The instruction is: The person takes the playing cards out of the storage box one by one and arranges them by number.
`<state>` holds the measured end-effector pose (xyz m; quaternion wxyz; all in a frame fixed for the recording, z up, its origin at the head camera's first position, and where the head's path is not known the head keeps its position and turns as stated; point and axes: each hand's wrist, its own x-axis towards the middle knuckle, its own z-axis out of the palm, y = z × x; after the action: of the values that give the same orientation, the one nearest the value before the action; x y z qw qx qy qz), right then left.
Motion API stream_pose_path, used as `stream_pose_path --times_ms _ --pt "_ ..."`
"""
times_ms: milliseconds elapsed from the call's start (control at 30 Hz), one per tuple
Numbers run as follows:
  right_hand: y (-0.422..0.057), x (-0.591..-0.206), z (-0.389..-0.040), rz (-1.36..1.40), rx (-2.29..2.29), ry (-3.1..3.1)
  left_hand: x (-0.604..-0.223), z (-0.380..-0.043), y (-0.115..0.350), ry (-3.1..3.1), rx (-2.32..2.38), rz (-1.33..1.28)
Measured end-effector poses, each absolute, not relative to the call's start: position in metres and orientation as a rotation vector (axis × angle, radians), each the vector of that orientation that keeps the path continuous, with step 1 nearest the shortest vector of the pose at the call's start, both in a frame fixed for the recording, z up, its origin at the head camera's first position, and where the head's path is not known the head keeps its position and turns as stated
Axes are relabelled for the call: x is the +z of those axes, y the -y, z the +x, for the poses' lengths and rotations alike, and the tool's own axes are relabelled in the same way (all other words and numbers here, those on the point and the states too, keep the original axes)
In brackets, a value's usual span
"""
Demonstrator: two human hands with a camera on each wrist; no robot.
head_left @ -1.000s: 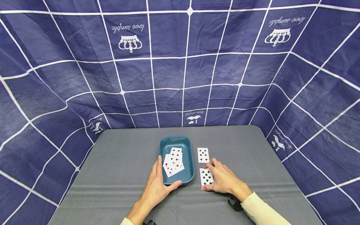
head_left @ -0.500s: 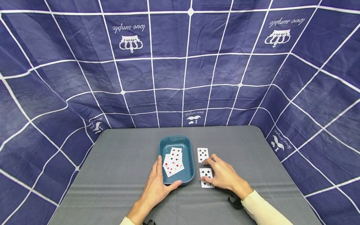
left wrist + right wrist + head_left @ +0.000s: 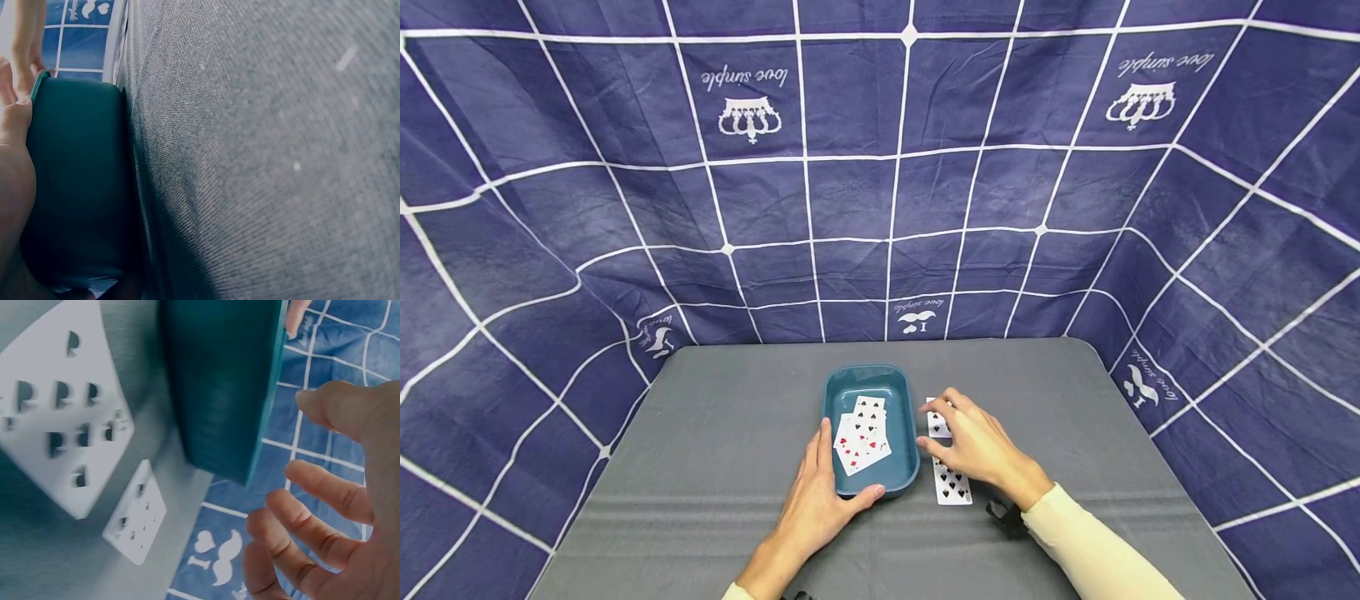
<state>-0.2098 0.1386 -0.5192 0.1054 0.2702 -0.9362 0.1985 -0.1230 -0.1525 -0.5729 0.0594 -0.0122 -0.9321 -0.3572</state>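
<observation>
My left hand (image 3: 814, 492) holds the near left corner of a teal tray (image 3: 912, 454), thumb at its near rim and fingers along its left side. Several playing cards (image 3: 863, 446), red and black, lie face up in the tray. To the right of the tray, my right hand (image 3: 985, 442) hovers over the table with fingers spread and nothing between them, as the right wrist view shows. Two face-up spade cards lie below it: a nearer one (image 3: 953, 490) and a farther one (image 3: 937, 426), each partly covered by the hand in the head view.
A grey cloth (image 3: 737, 417) covers the table. Behind and at both sides hangs a blue curtain (image 3: 850, 196) with white grid lines. Black straps (image 3: 1006, 518) show at the wrists.
My right hand has come off the nearer card, which stays on the table, and moved forward and left toward the tray. My left hand and the tray have stayed in place.
</observation>
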Motion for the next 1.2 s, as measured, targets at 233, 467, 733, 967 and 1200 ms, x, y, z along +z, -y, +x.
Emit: stream_pose_path --times_ms 233,467,733,967,1200 --pt "-0.12 -0.501 -0.221 0.85 0.602 2.759 -0.572 -0.122 0.152 2.827 -1.078 -0.048" --pt "-0.1 -0.49 -0.231 0.902 0.593 2.771 -0.573 -0.12 0.152 2.842 -1.074 -0.038" --pt "-0.077 -0.48 -0.244 0.933 0.646 2.833 -0.571 -0.123 0.152 2.85 -1.061 -0.049" --pt "-0.056 -0.478 -0.259 0.966 0.661 2.912 -0.572 -0.124 0.153 2.835 -1.052 -0.069" --pt "-0.038 -0.488 -0.272 1.018 0.637 2.984 -0.572 -0.122 0.153 2.837 -1.045 -0.063"
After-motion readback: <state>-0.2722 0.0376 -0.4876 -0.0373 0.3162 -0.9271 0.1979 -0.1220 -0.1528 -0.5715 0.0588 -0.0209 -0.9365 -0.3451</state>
